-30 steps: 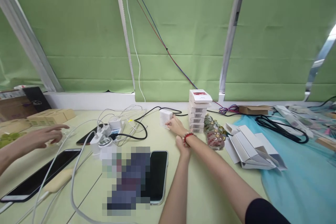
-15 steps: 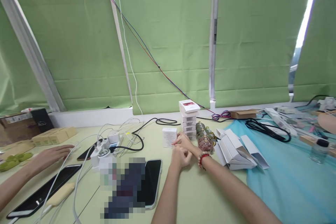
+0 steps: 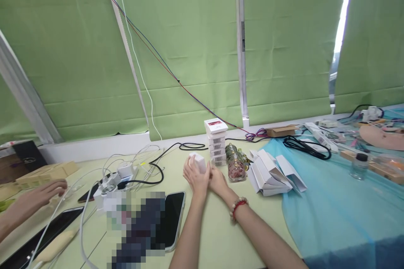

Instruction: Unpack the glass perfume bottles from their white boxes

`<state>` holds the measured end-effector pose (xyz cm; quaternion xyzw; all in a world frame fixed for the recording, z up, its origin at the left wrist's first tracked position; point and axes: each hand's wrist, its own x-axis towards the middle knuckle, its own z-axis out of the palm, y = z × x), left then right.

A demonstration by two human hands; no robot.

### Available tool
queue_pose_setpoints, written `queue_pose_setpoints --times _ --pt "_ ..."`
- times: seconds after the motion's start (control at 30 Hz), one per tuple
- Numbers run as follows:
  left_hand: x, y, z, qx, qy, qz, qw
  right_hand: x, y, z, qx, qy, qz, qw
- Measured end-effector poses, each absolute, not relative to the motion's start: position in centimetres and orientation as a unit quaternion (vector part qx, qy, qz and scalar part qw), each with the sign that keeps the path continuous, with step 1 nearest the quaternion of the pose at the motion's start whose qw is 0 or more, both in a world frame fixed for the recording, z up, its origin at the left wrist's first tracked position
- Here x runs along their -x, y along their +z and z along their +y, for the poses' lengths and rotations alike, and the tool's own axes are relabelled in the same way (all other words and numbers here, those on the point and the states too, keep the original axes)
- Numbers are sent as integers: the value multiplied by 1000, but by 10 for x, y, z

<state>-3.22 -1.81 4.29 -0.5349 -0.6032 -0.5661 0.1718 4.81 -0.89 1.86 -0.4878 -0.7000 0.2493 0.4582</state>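
Note:
My left hand [image 3: 195, 175] and my right hand [image 3: 217, 180] are both closed around a small white box [image 3: 198, 161], held just above the pale green table [image 3: 221, 235]. A bead bracelet sits on my right wrist. Just behind the hands stands a stack of white barcoded boxes [image 3: 216, 143]. Right of the stack lie small glass bottles [image 3: 235, 163].
Flat white cartons [image 3: 271, 170] lie at the edge of a blue cloth [image 3: 341, 214]. A phone [image 3: 170, 220], chargers with white cables [image 3: 116, 174] and a tablet [image 3: 41, 235] lie left. Another person's hand [image 3: 38, 195] rests far left. A black cable [image 3: 304, 147] is at the right.
My right hand drew the white box toward me from beside the stack. My left hand came up and closed on it too. The view swung to the right.

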Motion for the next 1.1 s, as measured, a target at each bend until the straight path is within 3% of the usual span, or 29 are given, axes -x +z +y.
queue_pose_setpoints --times 0.1,0.2,0.33,0.4,0.77,1.1 --pt "35 40 -14 490 -593 -626 126 -59 33 -13 509 176 -694 478" --pt "37 36 -9 431 -626 -649 41 -71 67 -17 528 86 -613 581" --pt "36 33 0 409 -626 -663 -23 -91 122 -8 547 48 -437 712" --pt "35 31 4 430 -618 -657 -32 -101 141 3 550 77 -389 735" --pt "29 31 11 418 -607 -675 17 -128 144 37 584 141 -480 640" --pt "26 32 10 417 -604 -679 7 -127 140 47 473 349 -413 695"
